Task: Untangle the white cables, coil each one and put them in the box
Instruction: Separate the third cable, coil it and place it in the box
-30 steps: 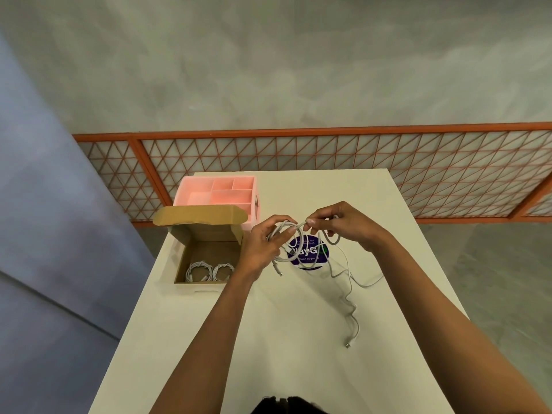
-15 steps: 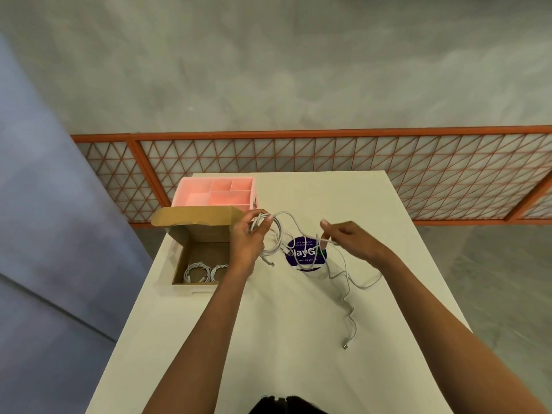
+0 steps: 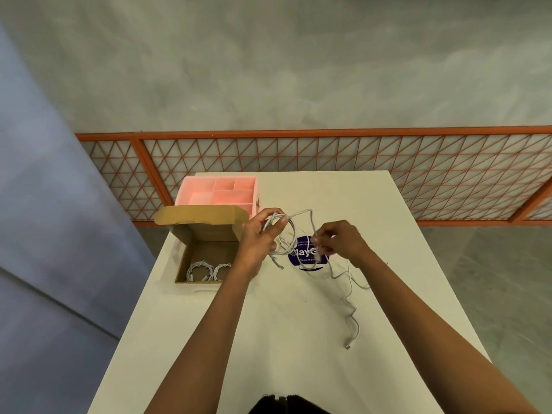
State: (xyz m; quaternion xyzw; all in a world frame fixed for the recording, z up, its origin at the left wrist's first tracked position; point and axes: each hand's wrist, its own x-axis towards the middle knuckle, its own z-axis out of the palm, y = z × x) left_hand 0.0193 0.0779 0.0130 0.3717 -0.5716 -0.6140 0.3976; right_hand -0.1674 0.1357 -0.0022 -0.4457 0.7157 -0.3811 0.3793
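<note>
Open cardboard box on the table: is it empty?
No, two coiled white cables lie side by side on the floor of the open brown cardboard box.

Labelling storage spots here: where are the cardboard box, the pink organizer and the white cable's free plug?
cardboard box [image 3: 209,249], head view, bare floor inside.
pink organizer [image 3: 230,197], head view, floor of a middle compartment.
white cable's free plug [image 3: 347,347], head view, the connector tip itself.
</note>
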